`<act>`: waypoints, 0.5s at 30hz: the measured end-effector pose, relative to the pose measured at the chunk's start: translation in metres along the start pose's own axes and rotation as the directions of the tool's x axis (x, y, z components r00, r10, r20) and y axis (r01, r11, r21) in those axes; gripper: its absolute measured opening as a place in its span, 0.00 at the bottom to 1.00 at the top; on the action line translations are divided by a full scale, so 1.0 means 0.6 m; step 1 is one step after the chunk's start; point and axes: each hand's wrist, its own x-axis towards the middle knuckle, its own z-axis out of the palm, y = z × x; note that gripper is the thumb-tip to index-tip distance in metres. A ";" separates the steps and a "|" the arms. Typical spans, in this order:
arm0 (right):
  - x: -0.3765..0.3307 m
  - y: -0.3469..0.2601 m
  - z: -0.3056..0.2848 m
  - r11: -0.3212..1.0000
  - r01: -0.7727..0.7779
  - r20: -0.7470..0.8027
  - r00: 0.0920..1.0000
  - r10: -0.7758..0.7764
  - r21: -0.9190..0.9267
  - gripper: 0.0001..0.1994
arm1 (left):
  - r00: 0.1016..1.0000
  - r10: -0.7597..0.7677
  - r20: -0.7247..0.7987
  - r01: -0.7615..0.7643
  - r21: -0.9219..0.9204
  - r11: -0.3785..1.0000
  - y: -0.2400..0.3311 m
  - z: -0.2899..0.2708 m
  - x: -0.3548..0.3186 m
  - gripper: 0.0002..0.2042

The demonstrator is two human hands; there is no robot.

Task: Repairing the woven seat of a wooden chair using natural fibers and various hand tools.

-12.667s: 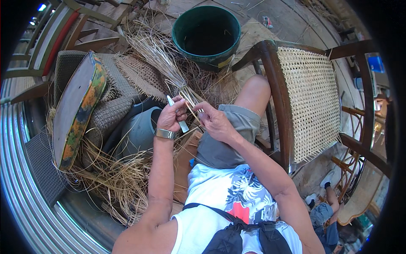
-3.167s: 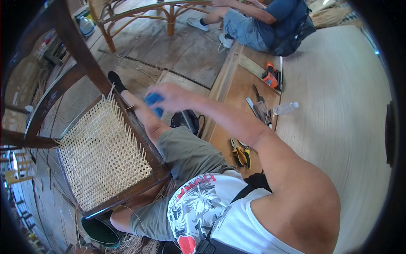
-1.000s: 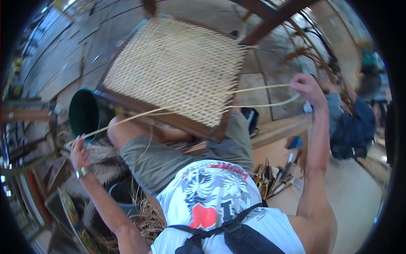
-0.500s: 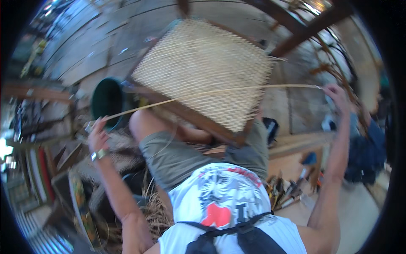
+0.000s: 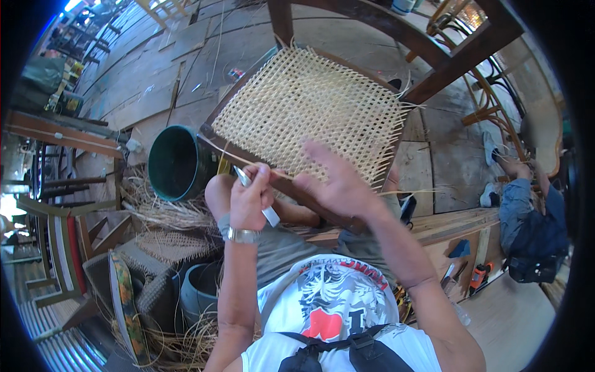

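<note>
A chair seat of woven cane in a dark wooden frame rests over my knees, loose strand ends sticking out along its right edge. My left hand, with a metal watch on its wrist, is closed in front of the frame's near edge. It pinches a pale cane strip and holds a flat silvery tool, perhaps a blade. Over the near right part of the seat, my right hand is blurred, its fingers stretched out. A length of strip shows beyond its wrist; whether it touches the hand is unclear.
A dark green bucket stands left of my knee, cane scraps around it. A grey-blue bucket is lower left. Tools lie at the right near an orange-and-black one. Another person sits far right. Wooden chair legs rise behind.
My hands were wide apart with the cane strip stretched between them across the seat. Both have come inward to the seat's near edge, and the right hand has opened.
</note>
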 end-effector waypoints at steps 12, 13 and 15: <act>-0.021 0.089 -0.171 0.917 -0.197 -0.011 0.978 0.206 -0.346 0.03 | 0.870 0.259 -0.419 -0.241 0.096 0.966 0.108 -0.212 0.021 0.07; -0.024 0.113 -0.190 0.913 -0.211 -0.009 0.975 0.222 -0.349 0.03 | 0.854 0.259 -0.451 -0.226 0.126 0.966 0.112 -0.210 0.030 0.07; -0.034 0.161 -0.207 0.884 -0.239 -0.156 0.969 0.191 -0.401 0.01 | 0.854 0.271 -0.444 -0.215 0.173 0.961 0.104 -0.202 0.047 0.06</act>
